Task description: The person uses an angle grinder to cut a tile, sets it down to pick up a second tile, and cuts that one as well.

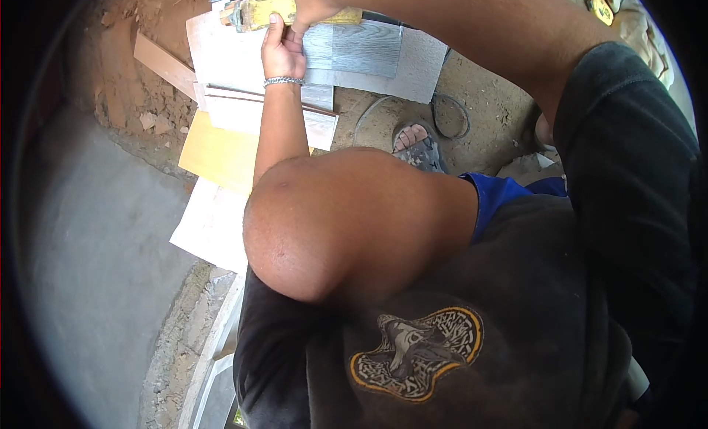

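A yellow angle grinder (264,13) lies across the top of the head view, its metal head toward the left and its cord leaving at the right. My right hand (316,4) is closed over its body from above, cut off partly by the frame's top edge. From below, my left hand (283,54), with a chain bracelet at the wrist, grips the same tool, its thumb along the yellow side. Under both hands is a grey wood-grain tile (363,48), resting on a larger pale sheet (422,64). The disc cannot be made out.
Yellow and white sheets (214,152) lie below the tile, with a brown strip (164,66) to the left. A black cord (459,119) loops on the dirt near my sandalled foot (417,145). At top right sits a yellow tape measure (600,8). Smooth concrete (103,230) fills the left.
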Available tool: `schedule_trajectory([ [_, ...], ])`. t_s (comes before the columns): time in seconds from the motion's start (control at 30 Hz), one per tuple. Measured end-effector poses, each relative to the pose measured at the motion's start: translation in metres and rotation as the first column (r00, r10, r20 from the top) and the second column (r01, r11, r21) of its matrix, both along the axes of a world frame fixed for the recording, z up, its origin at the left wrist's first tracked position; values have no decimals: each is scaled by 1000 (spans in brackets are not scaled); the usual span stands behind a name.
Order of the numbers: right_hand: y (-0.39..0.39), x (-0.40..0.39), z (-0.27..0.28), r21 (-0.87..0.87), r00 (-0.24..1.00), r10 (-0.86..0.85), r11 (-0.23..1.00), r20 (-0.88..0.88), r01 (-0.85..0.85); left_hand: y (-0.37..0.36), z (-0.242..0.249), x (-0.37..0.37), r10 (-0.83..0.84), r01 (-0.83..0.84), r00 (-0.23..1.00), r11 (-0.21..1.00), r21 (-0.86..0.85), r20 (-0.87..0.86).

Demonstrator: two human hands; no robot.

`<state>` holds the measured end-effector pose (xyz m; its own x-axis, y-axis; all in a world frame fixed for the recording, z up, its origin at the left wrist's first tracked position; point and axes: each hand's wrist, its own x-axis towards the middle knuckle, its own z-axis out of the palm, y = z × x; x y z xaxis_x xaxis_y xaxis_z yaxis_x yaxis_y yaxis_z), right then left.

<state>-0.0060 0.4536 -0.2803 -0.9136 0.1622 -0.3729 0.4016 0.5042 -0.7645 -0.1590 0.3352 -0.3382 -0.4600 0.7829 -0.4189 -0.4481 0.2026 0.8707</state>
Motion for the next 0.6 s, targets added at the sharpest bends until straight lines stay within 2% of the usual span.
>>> schedule_trajectory([
  [0.6,-9,36,-7,33,985,-172,985,27,171,-7,1,27,-64,64,998,997,-40,-1],
])
